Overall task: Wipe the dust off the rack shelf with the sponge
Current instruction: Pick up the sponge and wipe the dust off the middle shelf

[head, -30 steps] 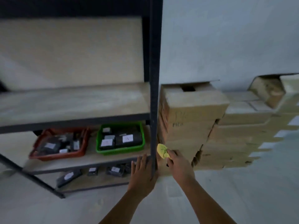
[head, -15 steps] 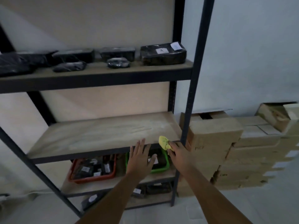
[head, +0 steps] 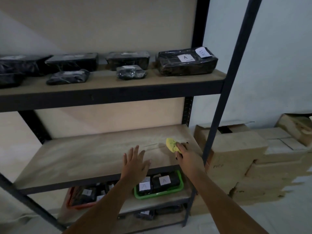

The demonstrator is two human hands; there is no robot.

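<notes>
A dark metal rack holds a bare, dusty wooden shelf (head: 81, 156) at mid height. My right hand (head: 187, 157) is closed around a yellow sponge (head: 171, 144), which rests on the right end of that shelf, near the front right post (head: 219, 115). The sponge sticks out past my fingers to the upper left. My left hand (head: 135, 163) hovers over the shelf's front edge with its fingers spread and nothing in it, a hand's width left of the sponge.
The shelf above (head: 108, 81) carries several black wrapped packages, one labelled A (head: 185, 62). Below sit a green tray (head: 159, 193) and a red tray (head: 74, 204) of labelled packages. Stacked cardboard boxes (head: 239, 159) stand right of the rack against the wall.
The view has tilted up from the lower shelves to the middle one. Both hands rose and reached forward; the sponge now sits on the shelf surface rather than below its edge.
</notes>
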